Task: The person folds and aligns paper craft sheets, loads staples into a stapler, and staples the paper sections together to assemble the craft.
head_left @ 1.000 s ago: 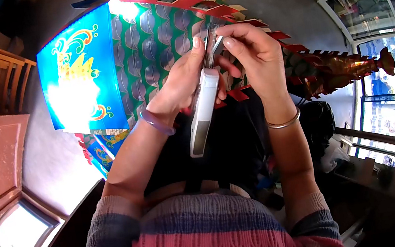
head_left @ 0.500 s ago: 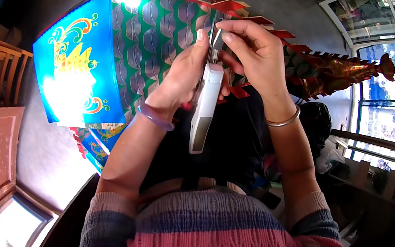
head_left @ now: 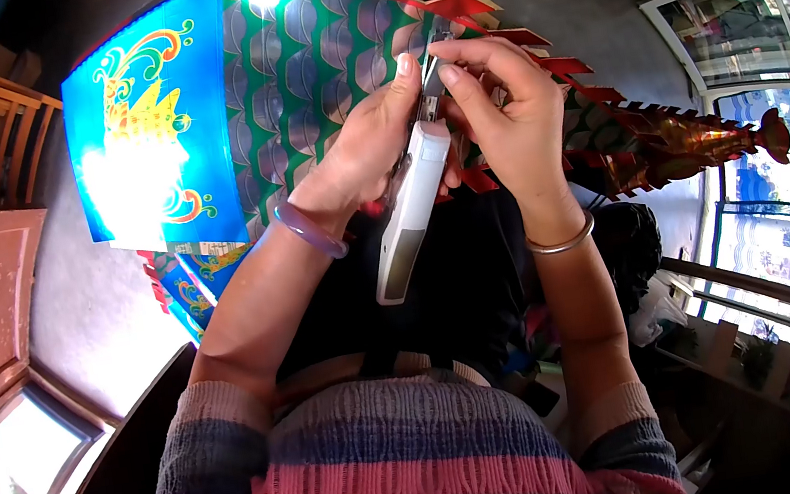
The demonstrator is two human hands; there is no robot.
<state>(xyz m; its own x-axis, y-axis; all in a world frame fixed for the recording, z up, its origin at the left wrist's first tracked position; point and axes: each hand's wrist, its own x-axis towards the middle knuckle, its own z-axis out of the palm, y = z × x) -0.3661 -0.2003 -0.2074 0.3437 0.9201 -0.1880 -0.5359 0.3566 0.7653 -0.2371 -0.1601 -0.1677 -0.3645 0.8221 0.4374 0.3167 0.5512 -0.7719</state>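
**White tool [head_left: 413, 214] held before green patterned sheet [head_left: 287, 90]**

Fingers of the left hand [head_left: 363, 145] were largely hidden behind the tool, and its slim metal end [head_left: 433, 105] was partly covered by the right hand [head_left: 508, 100]; whether a bright strip there was a separate piece could not be told. Glare washed out much of a blue panel [head_left: 212, 151] with yellow and orange motifs. The sheet ran out of sight behind both hands, and what carried it could not be made out. Red folded trim [head_left: 462, 3] lined its far side.

Around it lay a grey floor [head_left: 86, 311], with slatted wooden furniture [head_left: 7, 145] at frame left and bright windows [head_left: 755, 151] at frame right.

The left hand gripped the tool, thumb raised beside the metal end. The right hand, above a silver bangle [head_left: 564, 241], was closed to a narrow pinch at that end. The tool sat tilted between them, its grey-panelled end toward a striped sweater [head_left: 412, 437].
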